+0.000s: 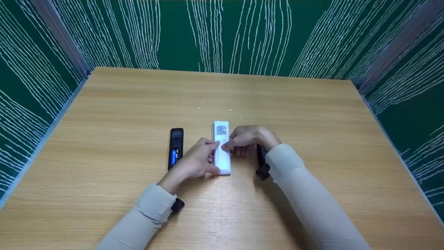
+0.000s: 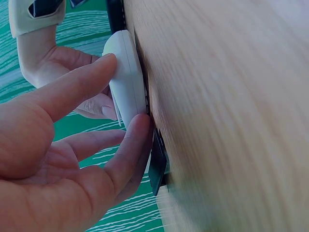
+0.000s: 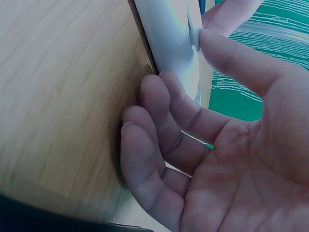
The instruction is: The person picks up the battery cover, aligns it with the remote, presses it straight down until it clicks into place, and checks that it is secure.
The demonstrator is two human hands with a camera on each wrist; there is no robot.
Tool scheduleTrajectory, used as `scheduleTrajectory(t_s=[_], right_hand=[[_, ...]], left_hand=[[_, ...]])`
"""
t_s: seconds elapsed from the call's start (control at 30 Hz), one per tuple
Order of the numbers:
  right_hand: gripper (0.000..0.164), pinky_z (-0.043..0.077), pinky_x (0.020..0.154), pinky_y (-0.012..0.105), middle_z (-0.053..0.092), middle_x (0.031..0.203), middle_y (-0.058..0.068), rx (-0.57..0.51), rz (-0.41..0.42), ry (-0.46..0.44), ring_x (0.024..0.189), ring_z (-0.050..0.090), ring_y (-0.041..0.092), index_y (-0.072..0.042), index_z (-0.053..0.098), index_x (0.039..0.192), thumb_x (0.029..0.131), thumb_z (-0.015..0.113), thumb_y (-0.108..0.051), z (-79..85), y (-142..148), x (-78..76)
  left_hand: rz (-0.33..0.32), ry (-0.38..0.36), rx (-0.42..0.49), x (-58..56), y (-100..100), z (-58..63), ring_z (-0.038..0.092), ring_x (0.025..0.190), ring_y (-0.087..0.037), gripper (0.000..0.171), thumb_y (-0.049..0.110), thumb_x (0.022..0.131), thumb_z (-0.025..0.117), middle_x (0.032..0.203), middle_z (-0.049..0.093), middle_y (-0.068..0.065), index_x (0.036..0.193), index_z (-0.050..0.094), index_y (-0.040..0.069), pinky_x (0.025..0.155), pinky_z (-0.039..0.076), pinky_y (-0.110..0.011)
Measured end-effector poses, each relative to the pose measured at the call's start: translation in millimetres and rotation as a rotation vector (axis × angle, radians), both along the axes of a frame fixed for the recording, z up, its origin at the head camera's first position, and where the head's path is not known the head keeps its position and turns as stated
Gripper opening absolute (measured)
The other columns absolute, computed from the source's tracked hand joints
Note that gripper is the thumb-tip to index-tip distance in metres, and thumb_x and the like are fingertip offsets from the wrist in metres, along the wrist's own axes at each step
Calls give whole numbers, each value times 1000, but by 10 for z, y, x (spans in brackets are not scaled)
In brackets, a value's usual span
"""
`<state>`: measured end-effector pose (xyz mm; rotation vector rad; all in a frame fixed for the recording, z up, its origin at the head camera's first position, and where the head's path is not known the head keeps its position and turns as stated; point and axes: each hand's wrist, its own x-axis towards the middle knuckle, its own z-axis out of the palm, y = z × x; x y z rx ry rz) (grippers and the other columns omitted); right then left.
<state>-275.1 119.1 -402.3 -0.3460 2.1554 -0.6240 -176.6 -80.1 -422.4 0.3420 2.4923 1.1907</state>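
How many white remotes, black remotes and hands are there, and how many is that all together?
White remote: 1
Black remote: 1
Left hand and right hand: 2
Total: 4

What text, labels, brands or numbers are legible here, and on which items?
No text can be read in any view.
White remote: a dark printed block near its far end, too small and blurred to read.
Black remote: a faint label near its far end, too blurred to read.
Blue battery in the black remote: no lettering can be made out.
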Motion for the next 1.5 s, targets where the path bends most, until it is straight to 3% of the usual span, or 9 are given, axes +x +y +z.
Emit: scheduleTrajectory(t_s=[1.5], right_hand=[[31,57,70,26,68,80,2,12,18,18,72,65,13,-8,68,93,101,68,-37,8,-20,4]], left_hand=[[4,-11,4,-4,6,-1,58,117,-23,96,-2,81,89,155,44,-14,162,38,2,103,54,-34]])
